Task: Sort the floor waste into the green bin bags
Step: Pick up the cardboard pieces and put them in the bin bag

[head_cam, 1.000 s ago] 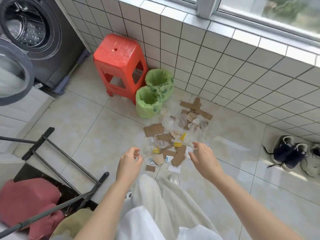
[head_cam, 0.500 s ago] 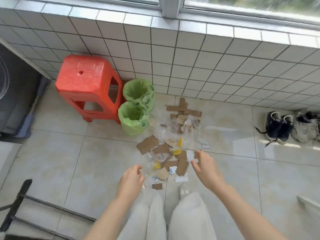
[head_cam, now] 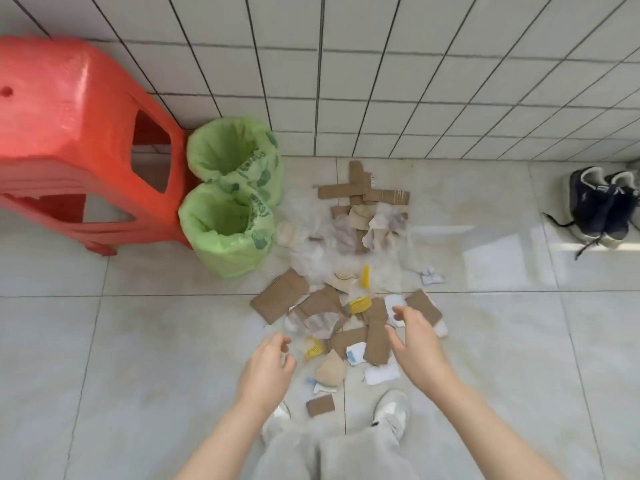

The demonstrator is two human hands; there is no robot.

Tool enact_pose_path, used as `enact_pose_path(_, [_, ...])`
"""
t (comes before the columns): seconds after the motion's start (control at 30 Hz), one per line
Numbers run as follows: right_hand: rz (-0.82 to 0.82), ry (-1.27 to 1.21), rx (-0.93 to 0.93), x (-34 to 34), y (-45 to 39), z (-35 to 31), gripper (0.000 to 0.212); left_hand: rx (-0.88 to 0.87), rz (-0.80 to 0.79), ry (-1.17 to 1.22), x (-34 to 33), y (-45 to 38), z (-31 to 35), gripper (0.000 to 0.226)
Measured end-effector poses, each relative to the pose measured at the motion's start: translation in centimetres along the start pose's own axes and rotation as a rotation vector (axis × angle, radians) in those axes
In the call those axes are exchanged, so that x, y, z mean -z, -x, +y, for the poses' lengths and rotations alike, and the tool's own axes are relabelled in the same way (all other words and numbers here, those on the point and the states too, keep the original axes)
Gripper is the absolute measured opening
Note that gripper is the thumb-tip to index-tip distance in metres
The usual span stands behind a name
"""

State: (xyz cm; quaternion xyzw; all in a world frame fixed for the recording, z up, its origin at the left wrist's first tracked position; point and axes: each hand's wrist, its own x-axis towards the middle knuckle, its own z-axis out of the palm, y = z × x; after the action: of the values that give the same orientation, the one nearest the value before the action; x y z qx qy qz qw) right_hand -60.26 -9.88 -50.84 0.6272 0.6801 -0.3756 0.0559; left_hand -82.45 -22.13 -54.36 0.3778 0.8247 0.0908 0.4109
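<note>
**Mixed scraps, light film and two bags mouth to mouth**

I have both hands out over the near edge of the litter and neither holds anything. My left hand [head_cam: 268, 363] hangs with its fingers loosely curled, empty, just above bare tile beside a yellow scrap [head_cam: 314, 348]. My right hand [head_cam: 417, 344] is spread, fingers apart, over the brown cardboard pieces [head_cam: 375, 336] at the near right of the pile.

The floor waste [head_cam: 346, 271] runs from my shoes away to the wall, cardboard strips [head_cam: 362, 188] farthest, thin clear plastic film [head_cam: 311, 254] and crumpled paper in the middle, white paper bits [head_cam: 381, 373] nearest. The two green bin bags stand left of it, the near bag [head_cam: 225, 233] touching the far bag [head_cam: 235, 152], both against the red stool [head_cam: 69, 133].

My worry is sorting by the handful: the materials overlap, so a grab at cardboard may drag film or paper along into the wrong bag. The film looks light enough to drift when disturbed. The bags look soft and unframed; a heavy toss could fold a rim shut or tip one, and with the mouths touching, a careless drop could land in the neighbour.

The floor is glossy pale tile, probably slick, so flat pieces may slide instead of lifting. The wall is white tile, and dark shoes [head_cam: 602, 206] sit far right.
</note>
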Motion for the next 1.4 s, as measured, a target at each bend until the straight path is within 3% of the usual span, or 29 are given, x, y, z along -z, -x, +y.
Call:
enact_pose_path(0.23, [-0.046, 0.094, 0.07, -13.0, -11.3, 8.9, 0.042, -0.115, -0.032, -0.09, -12.1, -12.8, -6.7, 0.026])
enact_pose_path(0.6, [-0.027, 0.226, 0.333, -25.4, -22.1, 16.4, 0.042, -0.364, 0.116, -0.221, -21.5, -25.6, -12.5, 0.022])
enact_pose_path(0.83, [0.05, 0.256, 0.481, -27.3, -23.4, 19.2, 0.042, -0.445, 0.232, -0.27, -24.4, -27.5, -13.6, 0.019])
enact_pose_path(1.07, [0.086, 0.311, 0.446, -27.1, -20.7, 21.5, 0.04, -0.467, 0.21, -0.307, -25.6, -24.8, -14.5, 0.018])
enact_pose_path(1.23, [0.096, 0.332, 0.434, -27.1, -18.4, 21.5, 0.038, -0.354, 0.278, -0.153, -24.9, -21.9, -13.9, 0.014])
enact_pose_path(1.4, [0.147, 0.349, 0.429, -28.1, -16.1, 22.5, 0.038, -0.421, 0.252, -0.214, -25.7, -19.4, -14.1, 0.016])
